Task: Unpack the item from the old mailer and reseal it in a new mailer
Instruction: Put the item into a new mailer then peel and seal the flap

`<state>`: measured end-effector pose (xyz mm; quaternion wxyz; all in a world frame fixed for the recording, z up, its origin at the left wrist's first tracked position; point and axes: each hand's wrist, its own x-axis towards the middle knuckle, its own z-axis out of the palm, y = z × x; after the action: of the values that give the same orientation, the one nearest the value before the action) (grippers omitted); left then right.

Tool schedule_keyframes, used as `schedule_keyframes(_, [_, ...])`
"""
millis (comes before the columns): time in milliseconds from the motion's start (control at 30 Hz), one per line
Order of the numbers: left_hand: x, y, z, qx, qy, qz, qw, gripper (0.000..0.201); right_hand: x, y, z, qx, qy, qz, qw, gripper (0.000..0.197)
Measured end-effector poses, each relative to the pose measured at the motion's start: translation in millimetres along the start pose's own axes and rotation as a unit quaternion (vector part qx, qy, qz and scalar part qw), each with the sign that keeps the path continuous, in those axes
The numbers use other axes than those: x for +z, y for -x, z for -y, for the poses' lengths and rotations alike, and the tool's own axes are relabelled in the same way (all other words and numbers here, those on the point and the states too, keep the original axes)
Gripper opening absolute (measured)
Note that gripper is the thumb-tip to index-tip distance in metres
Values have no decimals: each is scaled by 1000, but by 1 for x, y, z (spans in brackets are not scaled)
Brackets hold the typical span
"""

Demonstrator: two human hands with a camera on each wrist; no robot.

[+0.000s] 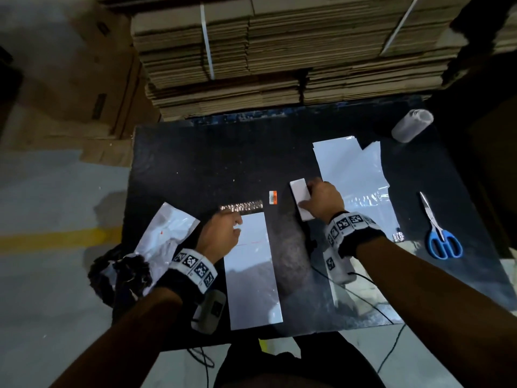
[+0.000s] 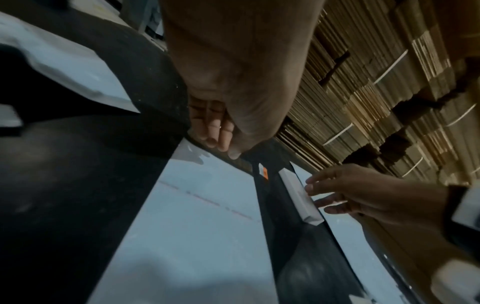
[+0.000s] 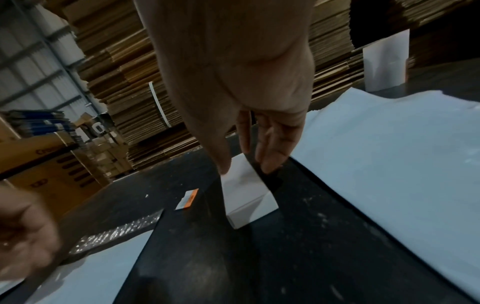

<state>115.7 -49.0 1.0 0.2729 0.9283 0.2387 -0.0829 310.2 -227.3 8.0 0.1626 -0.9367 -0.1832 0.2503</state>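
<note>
A small white box (image 1: 297,191) (image 3: 246,197) lies on the black table (image 1: 195,169). My right hand (image 1: 307,193) grips it, thumb on its left edge and fingers (image 3: 270,160) down its right side. A narrow flat white mailer (image 1: 251,275) (image 2: 194,226) lies lengthwise in front of me, its silvery adhesive strip (image 1: 242,206) at the far end. My left hand (image 1: 236,225) (image 2: 226,147) sits at that mailer's far left corner, fingers curled, thumb tip pinching the top edge. A crumpled white old mailer (image 1: 165,233) lies at the table's left edge.
A pile of flat white mailers (image 1: 355,175) lies right of the box. Blue-handled scissors (image 1: 443,239) sit at the right edge, a pale roll (image 1: 411,126) at the far right corner. A small orange-and-white label (image 1: 273,197) lies left of the box. Stacked cardboard (image 1: 279,51) rises behind the table.
</note>
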Motion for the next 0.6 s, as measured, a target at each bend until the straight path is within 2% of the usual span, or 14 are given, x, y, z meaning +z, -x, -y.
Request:
schedule_keyframes(33, [3, 2, 2, 4, -19, 3, 1000, 19, 2, 0, 2, 11, 6, 19, 1000, 67])
schedule_keyframes(100, [6, 4, 4, 4, -53, 5, 999, 30, 7, 0, 7, 16, 27, 45, 999, 83])
schedule_keyframes(167, [7, 3, 6, -5, -79, 12, 997, 45, 11, 3, 9, 3, 47, 60, 997, 92])
schedule_keyframes(233, [7, 2, 6, -5, -97, 19, 995, 55, 14, 8, 7, -8, 43, 59, 997, 93])
schedule_keyframes(367, [5, 1, 6, 13, -104, 18, 994, 54, 16, 20, 1, -22, -76, 3, 997, 99])
schedule_keyframes(433, [5, 3, 7, 46, -120, 16, 992, 52, 16, 29, 4, -37, -130, 1, 991, 106])
schedule_keyframes(500, [6, 6, 9, 86, -129, 18, 988, 51, 18, 39, 11, -68, -154, 24, 985, 103])
schedule_keyframes(600, [6, 8, 10, 129, -141, 25, 981, 52, 30, 49, 25, -96, -183, 32, 978, 73])
